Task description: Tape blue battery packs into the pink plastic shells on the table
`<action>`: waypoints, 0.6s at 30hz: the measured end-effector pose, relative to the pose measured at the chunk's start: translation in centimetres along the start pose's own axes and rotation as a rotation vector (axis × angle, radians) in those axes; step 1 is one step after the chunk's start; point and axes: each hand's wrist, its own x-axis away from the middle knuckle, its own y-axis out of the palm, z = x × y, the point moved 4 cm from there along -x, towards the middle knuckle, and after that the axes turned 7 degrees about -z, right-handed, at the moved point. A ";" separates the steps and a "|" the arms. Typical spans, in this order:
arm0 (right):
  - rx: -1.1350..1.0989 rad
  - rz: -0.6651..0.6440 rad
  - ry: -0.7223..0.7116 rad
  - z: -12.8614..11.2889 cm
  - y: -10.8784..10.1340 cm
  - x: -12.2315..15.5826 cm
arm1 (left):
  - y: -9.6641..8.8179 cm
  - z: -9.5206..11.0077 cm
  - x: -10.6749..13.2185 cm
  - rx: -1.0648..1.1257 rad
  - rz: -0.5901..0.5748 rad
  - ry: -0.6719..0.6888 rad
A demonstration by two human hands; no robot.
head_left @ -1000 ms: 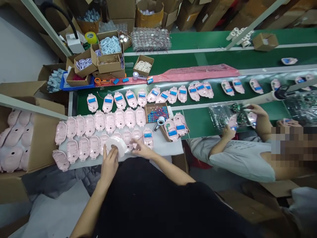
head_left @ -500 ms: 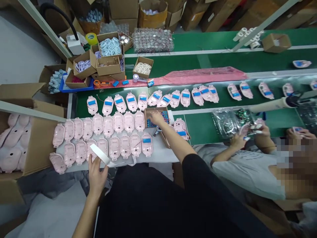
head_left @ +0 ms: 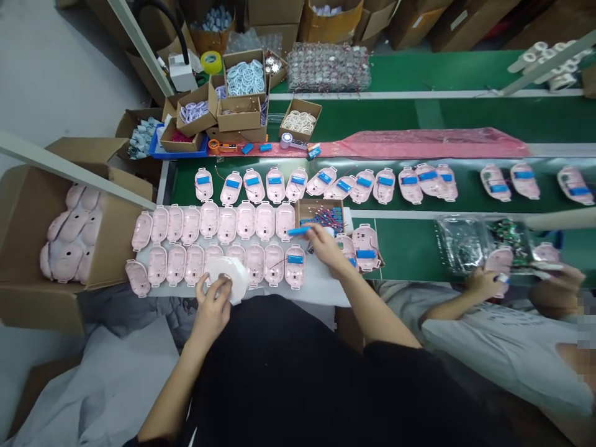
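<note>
My left hand point(head_left: 210, 313) grips a white roll of tape point(head_left: 238, 280), with fingers in its centre hole, above the front row of pink plastic shells point(head_left: 158, 266). Between the fingers of my right hand point(head_left: 329, 249) is a blue battery point(head_left: 298, 231), held just over the right end of the back row. Close behind that hand stands a small cardboard box point(head_left: 345, 208) of blue batteries with red wires point(head_left: 326, 215). At the front row's right end, one pink shell point(head_left: 295, 277) has a blue battery in it.
Pink shells with blue batteries point(head_left: 275, 185) line the green bench behind. A large carton point(head_left: 109, 251) of pink shells stands at left. Small boxes of rings point(head_left: 300, 123) sit farther back. On the right, a co-worker's hand point(head_left: 484, 282) holds a pink shell.
My right hand has come out of the battery box with a blue battery. The tape roll in my left hand has turned its flat face up. The whole view has shifted.
</note>
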 end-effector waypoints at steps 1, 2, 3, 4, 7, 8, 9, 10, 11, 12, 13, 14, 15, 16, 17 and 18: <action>-0.093 -0.056 -0.009 -1.6 1.2 1.8 | 0.1 0.0 0.0 -0.001 -0.041 0.019; -0.143 -0.109 -0.017 -3.3 2.3 3.4 | 0.1 -0.1 0.0 -0.004 -0.083 0.032; -0.148 -0.153 -0.026 -4.9 3.2 4.7 | 0.2 -0.3 0.0 -0.008 -0.121 0.042; -0.115 -0.186 -0.036 -6.4 3.9 5.7 | 0.2 -0.4 0.0 -0.015 -0.157 0.048; 0.091 -0.311 -0.062 -9.9 5.0 6.9 | 0.1 -0.9 0.2 -0.046 -0.247 0.082; 0.151 -0.375 -0.065 -10.6 5.3 6.9 | 0.1 -0.9 0.2 -0.056 -0.274 0.106; 0.196 -0.445 -0.066 -11.1 5.7 6.9 | 0.0 -1.0 0.3 -0.065 -0.295 0.132; 0.230 -0.517 -0.065 -11.5 6.1 6.7 | 0.0 -1.0 0.3 -0.074 -0.311 0.158; 0.253 -0.582 -0.065 -11.7 6.6 6.6 | 0.0 -0.9 0.3 -0.083 -0.324 0.181; 0.271 -0.634 -0.064 -11.9 7.1 6.3 | 0.0 -0.9 0.3 -0.091 -0.334 0.201; 0.285 -0.671 -0.064 -11.9 7.5 6.1 | 0.0 -0.8 0.3 -0.097 -0.341 0.217; 0.296 -0.692 -0.064 -11.8 8.0 5.8 | 0.0 -0.7 0.4 -0.104 -0.349 0.231; 0.300 -0.698 -0.062 -11.7 8.4 5.6 | 0.0 -0.6 0.4 -0.109 -0.355 0.242; 0.294 -0.695 -0.058 -11.5 8.8 5.4 | -0.1 -0.6 0.4 -0.114 -0.363 0.252; 0.274 -0.684 -0.049 -11.2 9.2 5.2 | -0.1 -0.5 0.4 -0.117 -0.367 0.257; 0.233 -0.666 -0.036 -10.8 9.5 5.1 | -0.3 -0.5 0.4 -0.120 -0.367 0.254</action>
